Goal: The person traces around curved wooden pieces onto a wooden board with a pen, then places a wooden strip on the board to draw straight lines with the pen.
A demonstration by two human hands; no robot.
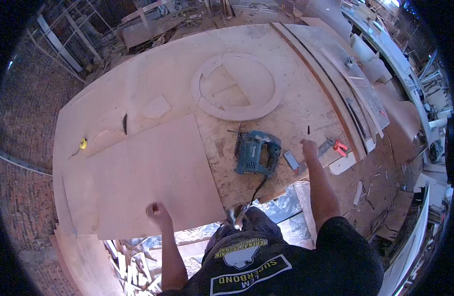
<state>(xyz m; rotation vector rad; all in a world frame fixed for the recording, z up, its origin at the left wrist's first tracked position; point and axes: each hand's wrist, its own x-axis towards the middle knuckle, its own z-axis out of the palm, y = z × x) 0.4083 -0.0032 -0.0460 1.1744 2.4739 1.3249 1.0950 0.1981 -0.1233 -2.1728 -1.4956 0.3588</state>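
Observation:
My left hand (159, 215) is over the near edge of a thin plywood sheet (158, 167), its fingers curled in; whatever they hold, if anything, is hidden. On the right, my right hand (310, 148) is above the table with fingers partly stretched out and nothing visible in them. A small dark pen-like stick (308, 129) lies just beyond its fingertips. A blue-green jigsaw (257, 153) rests on its side to the left of that hand, its cord running toward my body. Between them is a small grey block (290, 160). Red-handled pliers (340, 147) lie to the right.
A flat wooden ring (271, 101) lies farther back on the worktable (153, 66). A yellow tape measure (83, 143) is at the left. Long wooden strips (318, 81) line the right side. Wood offcuts (133, 269) are piled below the near edge.

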